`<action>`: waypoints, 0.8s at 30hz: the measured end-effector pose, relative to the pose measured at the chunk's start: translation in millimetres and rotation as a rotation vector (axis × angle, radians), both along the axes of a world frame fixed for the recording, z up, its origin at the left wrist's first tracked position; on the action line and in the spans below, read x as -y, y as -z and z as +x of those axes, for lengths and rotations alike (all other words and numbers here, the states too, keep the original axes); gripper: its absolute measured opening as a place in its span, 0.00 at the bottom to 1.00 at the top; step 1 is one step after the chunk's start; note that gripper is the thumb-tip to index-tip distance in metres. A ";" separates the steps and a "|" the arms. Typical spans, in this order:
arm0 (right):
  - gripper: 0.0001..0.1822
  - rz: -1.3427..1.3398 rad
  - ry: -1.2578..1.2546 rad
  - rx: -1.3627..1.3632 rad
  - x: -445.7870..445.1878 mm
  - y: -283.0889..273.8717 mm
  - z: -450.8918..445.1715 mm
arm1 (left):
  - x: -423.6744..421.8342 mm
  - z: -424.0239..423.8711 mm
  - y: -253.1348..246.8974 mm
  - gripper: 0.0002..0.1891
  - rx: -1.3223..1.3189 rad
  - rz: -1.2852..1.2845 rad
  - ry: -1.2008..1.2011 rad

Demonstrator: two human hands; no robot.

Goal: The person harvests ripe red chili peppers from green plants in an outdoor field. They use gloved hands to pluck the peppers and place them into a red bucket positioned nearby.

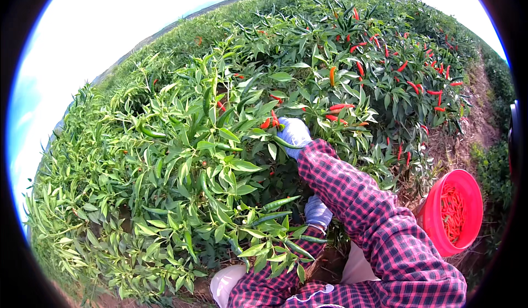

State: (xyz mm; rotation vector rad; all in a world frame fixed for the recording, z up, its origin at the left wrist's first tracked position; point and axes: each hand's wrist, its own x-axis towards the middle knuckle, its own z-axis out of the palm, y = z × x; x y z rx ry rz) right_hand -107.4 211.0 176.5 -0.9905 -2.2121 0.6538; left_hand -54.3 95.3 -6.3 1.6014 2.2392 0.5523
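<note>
My right hand (293, 135), in a pale knitted glove, reaches among the chili plants. Its fingertips are beside a small cluster of red chili peppers (270, 121), but the leaves and the hand's own back hide whether they grip any. A green chili pepper (286, 143) hangs across the glove's near side. Lower down, my left hand (318, 212) wears a similar glove and sits deep in the foliage under my right forearm. Leaves and shadow cover its fingers. Green chili peppers (281, 203) on a leafy branch stick out just left of it.
At the right, a red plastic bucket (425, 217) holds many picked red chilies (453, 213) and leans on the ground by the row. More ripe red chilies (412, 87) hang on plants at upper right. A dirt path (480, 114) runs beside them.
</note>
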 end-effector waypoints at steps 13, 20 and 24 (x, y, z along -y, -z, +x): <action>0.13 -0.244 -0.479 -0.389 -2.0 20.6 31.6 | 11.9 3.4 -33.8 0.15 -0.023 0.021 -0.068; 0.19 -0.810 -0.178 -0.591 46.2 -36.1 48.9 | 4.6 -8.5 -18.2 0.17 0.106 0.039 -0.062; 0.13 -0.986 -0.223 -0.687 37.6 -42.6 63.2 | 14.2 -7.5 -59.5 0.22 0.188 0.024 -0.084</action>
